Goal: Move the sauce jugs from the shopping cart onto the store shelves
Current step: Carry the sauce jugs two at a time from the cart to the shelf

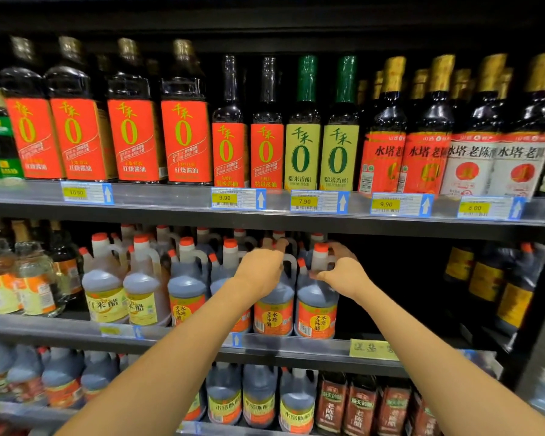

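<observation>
Middle shelf (296,345): two dark jugs stand side by side at the front edge, at the right end of the row. Left hand (260,272) fingers curled over left jug (272,305) handle. Right hand (343,273) fingers grip right jug (317,305) neck.

This is a grocery shop aisle. Dark shelves (265,215) carry rows of labelled sauce bottles (186,140) and jugs (317,303). Yellow price tags (224,198) line the shelf edges.
</observation>
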Demonstrator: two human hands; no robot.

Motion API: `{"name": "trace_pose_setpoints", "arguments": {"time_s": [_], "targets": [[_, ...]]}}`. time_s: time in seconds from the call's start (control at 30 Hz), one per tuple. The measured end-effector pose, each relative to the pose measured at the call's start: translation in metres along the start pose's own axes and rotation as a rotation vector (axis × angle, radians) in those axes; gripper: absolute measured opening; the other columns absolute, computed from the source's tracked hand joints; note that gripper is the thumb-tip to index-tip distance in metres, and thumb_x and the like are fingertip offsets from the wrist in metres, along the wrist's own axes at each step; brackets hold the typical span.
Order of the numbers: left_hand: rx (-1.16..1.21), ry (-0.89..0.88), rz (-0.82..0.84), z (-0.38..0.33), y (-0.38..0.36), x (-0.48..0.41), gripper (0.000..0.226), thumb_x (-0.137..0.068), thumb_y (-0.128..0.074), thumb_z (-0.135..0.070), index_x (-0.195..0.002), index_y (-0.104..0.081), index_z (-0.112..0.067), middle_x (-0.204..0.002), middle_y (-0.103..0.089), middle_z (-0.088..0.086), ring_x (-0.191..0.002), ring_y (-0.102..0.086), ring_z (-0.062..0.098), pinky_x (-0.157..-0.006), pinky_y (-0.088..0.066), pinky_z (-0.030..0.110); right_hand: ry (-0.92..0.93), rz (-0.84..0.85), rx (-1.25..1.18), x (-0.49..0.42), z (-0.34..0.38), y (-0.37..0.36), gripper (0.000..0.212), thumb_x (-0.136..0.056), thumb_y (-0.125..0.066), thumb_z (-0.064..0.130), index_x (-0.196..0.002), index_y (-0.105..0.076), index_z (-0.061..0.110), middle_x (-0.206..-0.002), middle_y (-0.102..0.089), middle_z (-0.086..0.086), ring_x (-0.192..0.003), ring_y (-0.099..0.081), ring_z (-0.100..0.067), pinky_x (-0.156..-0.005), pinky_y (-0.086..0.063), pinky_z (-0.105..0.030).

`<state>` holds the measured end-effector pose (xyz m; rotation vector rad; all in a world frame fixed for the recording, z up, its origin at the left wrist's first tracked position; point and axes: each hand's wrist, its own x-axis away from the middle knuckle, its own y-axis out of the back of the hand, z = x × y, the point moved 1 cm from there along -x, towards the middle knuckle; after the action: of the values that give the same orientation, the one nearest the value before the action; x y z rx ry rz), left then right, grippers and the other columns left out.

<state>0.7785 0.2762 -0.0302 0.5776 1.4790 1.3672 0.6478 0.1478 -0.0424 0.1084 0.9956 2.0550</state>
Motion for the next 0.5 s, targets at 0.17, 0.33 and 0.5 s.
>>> {"name": "trace_pose_setpoints", "arguments": {"time_s": [0.17,0.33,0.5], "targets": [[0.081,0.033,0.006,-0.001,0.000,0.004,0.027,-0.101,-0.043,-0.016,-0.123,-0.053,-0.003,-0.110,-0.064,0.018,-0.093,-0.060,0.034,-0.065,-0.041,0.037,0.066,-0.158,0.124,0.012,0.001,-0.007,0.042,-0.082,-0.078,0.028,-0.107,-0.047,0.014,-0.098,-0.058,-0.013,-0.079,-0.058,-0.028,-0.056,-0.037,-0.027],[0.075,0.037,-0.059,-0.001,-0.004,0.028,0.038,-0.101,-0.046,-0.029,-0.134,-0.040,-0.011,-0.118,-0.054,0.014,-0.103,-0.053,0.032,-0.080,-0.045,0.037,0.033,-0.199,0.235,0.023,0.000,-0.011,0.034,-0.086,-0.074,0.028,-0.105,-0.055,0.009,-0.116,-0.056,-0.013,-0.104,-0.058,-0.031,-0.070,-0.047,-0.034],[0.038,-0.011,-0.162,0.006,-0.009,0.060,0.062,-0.099,-0.048,-0.034,-0.153,-0.020,-0.020,-0.149,-0.028,0.014,-0.135,-0.031,0.032,-0.113,-0.028,0.044,0.060,-0.265,0.338,0.044,-0.004,-0.006,0.041,-0.085,-0.074,0.027,-0.111,-0.047,0.008,-0.127,-0.045,-0.013,-0.114,-0.050,-0.029,-0.065,-0.039,-0.028]]}}
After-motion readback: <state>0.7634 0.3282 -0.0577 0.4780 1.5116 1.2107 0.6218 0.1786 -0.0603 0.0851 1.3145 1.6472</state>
